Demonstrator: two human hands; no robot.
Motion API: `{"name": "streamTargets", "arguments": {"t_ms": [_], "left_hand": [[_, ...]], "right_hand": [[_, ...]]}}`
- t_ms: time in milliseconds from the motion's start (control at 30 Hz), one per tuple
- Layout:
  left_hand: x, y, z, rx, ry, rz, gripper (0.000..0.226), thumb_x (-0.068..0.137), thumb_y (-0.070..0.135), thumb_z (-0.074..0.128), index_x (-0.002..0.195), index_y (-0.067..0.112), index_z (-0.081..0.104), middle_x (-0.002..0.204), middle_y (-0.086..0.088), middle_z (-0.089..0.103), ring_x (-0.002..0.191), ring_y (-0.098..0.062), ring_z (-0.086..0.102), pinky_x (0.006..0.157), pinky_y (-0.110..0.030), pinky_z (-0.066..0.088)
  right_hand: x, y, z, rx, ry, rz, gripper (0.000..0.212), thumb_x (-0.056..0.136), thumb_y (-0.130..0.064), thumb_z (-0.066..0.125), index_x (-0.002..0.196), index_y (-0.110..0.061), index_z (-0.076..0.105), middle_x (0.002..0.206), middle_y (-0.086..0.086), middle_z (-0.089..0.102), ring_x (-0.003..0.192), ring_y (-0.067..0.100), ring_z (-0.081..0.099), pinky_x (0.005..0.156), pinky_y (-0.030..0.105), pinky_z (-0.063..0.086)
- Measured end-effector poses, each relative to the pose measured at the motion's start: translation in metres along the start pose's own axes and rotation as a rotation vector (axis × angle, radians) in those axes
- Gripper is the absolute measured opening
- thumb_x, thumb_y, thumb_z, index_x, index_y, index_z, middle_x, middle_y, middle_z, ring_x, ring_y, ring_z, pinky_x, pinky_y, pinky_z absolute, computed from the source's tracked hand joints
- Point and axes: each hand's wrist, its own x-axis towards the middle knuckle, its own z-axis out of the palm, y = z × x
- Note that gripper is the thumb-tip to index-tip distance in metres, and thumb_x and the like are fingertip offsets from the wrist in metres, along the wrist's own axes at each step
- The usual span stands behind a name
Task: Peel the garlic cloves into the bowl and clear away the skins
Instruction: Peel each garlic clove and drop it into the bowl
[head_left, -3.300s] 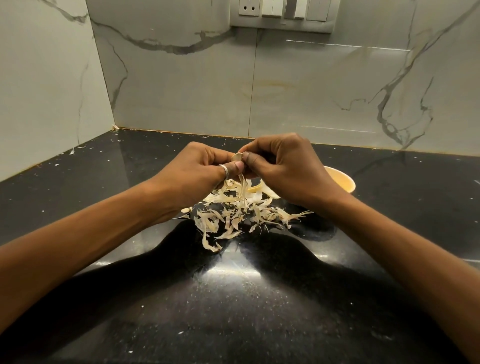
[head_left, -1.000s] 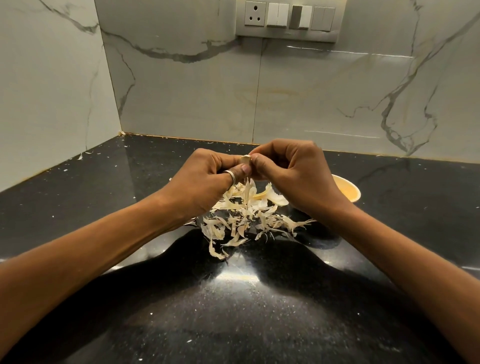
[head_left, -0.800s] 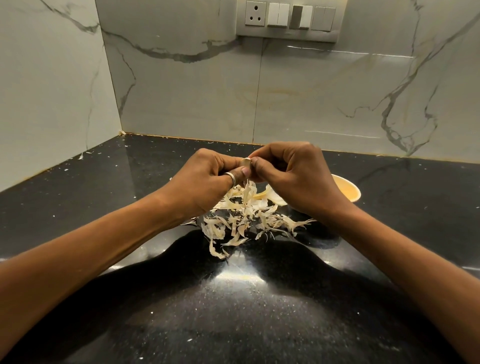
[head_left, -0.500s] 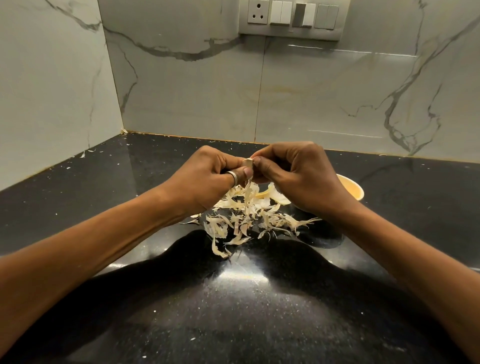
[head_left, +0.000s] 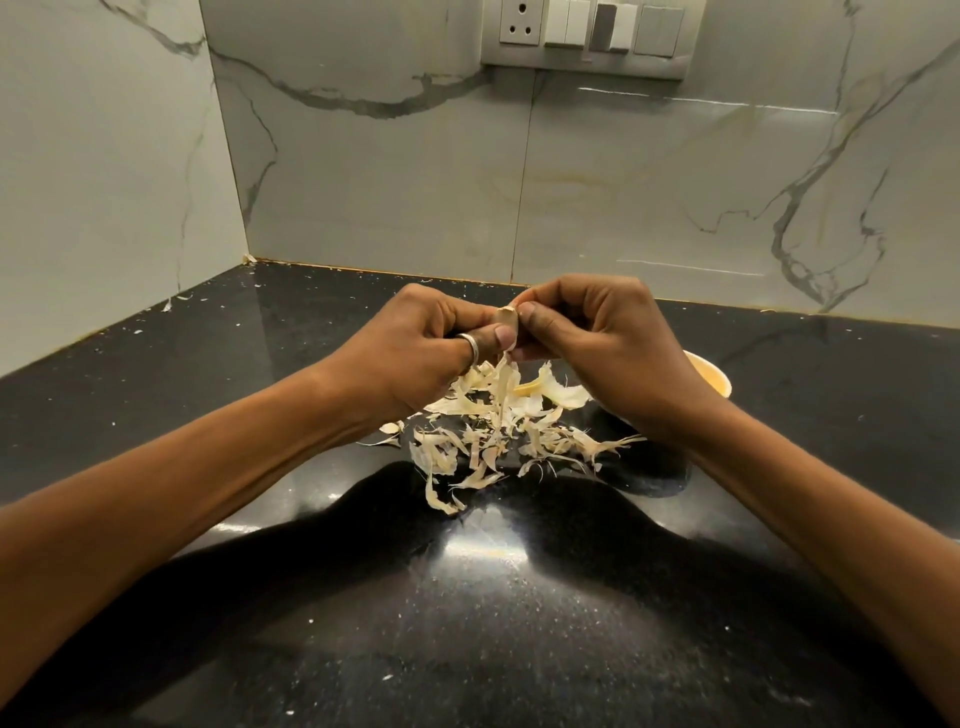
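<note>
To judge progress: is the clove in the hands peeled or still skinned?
Partly skinned: a skin strip hangs from the clove pinched between left hand and right hand.

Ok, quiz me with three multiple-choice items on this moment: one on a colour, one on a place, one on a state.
1. The bowl is: A yellow, B blue, C black.
2. The garlic skins lie: A in the bowl, B on the black countertop, C on a plate.
3. The garlic clove is: A in the bowl, B alone on the countertop, C pinched by fingers of the left hand and right hand.
Answers: 1 A, its rim beside the right wrist shows yellow; 2 B, the pile spreads over the dark top; 3 C, both thumbs touch it above the pile.
</note>
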Motion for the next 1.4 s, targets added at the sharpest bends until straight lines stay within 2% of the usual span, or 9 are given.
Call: {"name": "streamTargets", "arguments": {"t_ms": [67,133,200,300,467,867,1067,1200,1400], "left_hand": [[0.001,0.000,-0.002,-0.023,0.005,-0.035,0.021,0.101,0.009,0.055,0.111,0.002,0.073,0.047,0.015,0.054,0.034,0.000,0.037,0.040,-0.006,0.029],[0.002,-0.001,-0.004,-0.025,-0.007,-0.060,0.021,0.101,0.013,0.057,0.110,0.008,0.075,0.053,0.009,0.056,0.036,-0.002,0.033,0.039,-0.011,0.029],[0.002,-0.001,-0.005,-0.021,-0.038,-0.075,0.020,0.100,0.017,0.059,0.108,0.013,0.077,0.065,-0.006,0.057,0.040,-0.003,0.030,0.040,-0.017,0.029],[0.003,-0.003,-0.008,-0.044,-0.080,-0.112,0.020,0.099,0.020,0.060,0.106,0.016,0.079,0.069,-0.008,0.059,0.043,-0.008,0.032,0.043,-0.021,0.027],[0.004,-0.004,-0.012,-0.055,-0.166,-0.175,0.020,0.095,0.032,0.064,0.102,0.022,0.080,0.081,-0.014,0.050,0.064,-0.034,0.015,0.054,-0.040,0.015],[0.005,-0.001,-0.017,-0.060,-0.189,-0.214,0.025,0.085,0.032,0.068,0.095,0.013,0.081,0.075,-0.013,0.053,0.051,-0.013,0.032,0.043,-0.024,0.028],[0.004,0.001,-0.017,-0.004,-0.161,-0.126,0.020,0.093,0.026,0.065,0.096,0.013,0.080,0.074,-0.015,0.056,0.052,-0.014,0.033,0.043,-0.023,0.029],[0.002,0.002,-0.011,0.014,-0.110,-0.099,0.019,0.098,0.018,0.061,0.097,0.011,0.079,0.058,0.003,0.059,0.046,-0.006,0.033,0.042,-0.016,0.030],[0.000,0.002,-0.004,0.044,-0.056,-0.056,0.020,0.101,0.008,0.055,0.107,0.003,0.074,0.045,0.017,0.052,0.037,-0.001,0.039,0.042,-0.008,0.032]], "right_hand": [[0.000,-0.003,-0.002,0.007,-0.017,0.001,0.014,0.098,-0.003,0.061,0.106,0.003,0.072,0.095,0.012,0.075,0.084,0.018,0.076,0.077,0.025,0.061],[0.000,-0.003,-0.004,-0.019,-0.030,-0.004,0.015,0.098,-0.004,0.062,0.107,0.001,0.072,0.095,0.011,0.075,0.084,0.017,0.077,0.078,0.028,0.062],[0.000,-0.003,-0.005,-0.067,-0.052,-0.013,0.014,0.098,-0.007,0.063,0.107,-0.001,0.072,0.095,0.010,0.076,0.084,0.016,0.077,0.080,0.033,0.063],[0.000,-0.003,-0.007,-0.134,-0.082,-0.048,0.014,0.098,-0.008,0.064,0.106,-0.002,0.073,0.093,0.008,0.077,0.082,0.014,0.077,0.078,0.036,0.064],[-0.001,-0.003,-0.007,-0.188,-0.119,-0.073,0.015,0.098,-0.009,0.065,0.107,0.000,0.074,0.089,0.007,0.077,0.078,0.010,0.076,0.075,0.036,0.064],[0.000,-0.003,-0.008,-0.212,-0.169,-0.094,0.013,0.098,-0.005,0.064,0.105,-0.001,0.073,0.088,0.006,0.076,0.078,0.009,0.076,0.073,0.034,0.064],[-0.001,-0.004,-0.002,-0.254,-0.094,-0.122,0.012,0.098,-0.007,0.065,0.104,-0.003,0.074,0.085,0.004,0.076,0.074,0.004,0.074,0.070,0.032,0.064],[-0.003,-0.003,0.004,-0.285,-0.024,-0.140,0.010,0.097,-0.008,0.065,0.100,-0.005,0.075,0.083,0.002,0.076,0.072,0.006,0.074,0.066,0.035,0.063],[-0.005,0.001,0.013,-0.308,0.093,-0.130,0.011,0.098,-0.013,0.064,0.095,-0.009,0.074,0.079,0.000,0.074,0.070,0.014,0.072,0.063,0.041,0.060]]}}
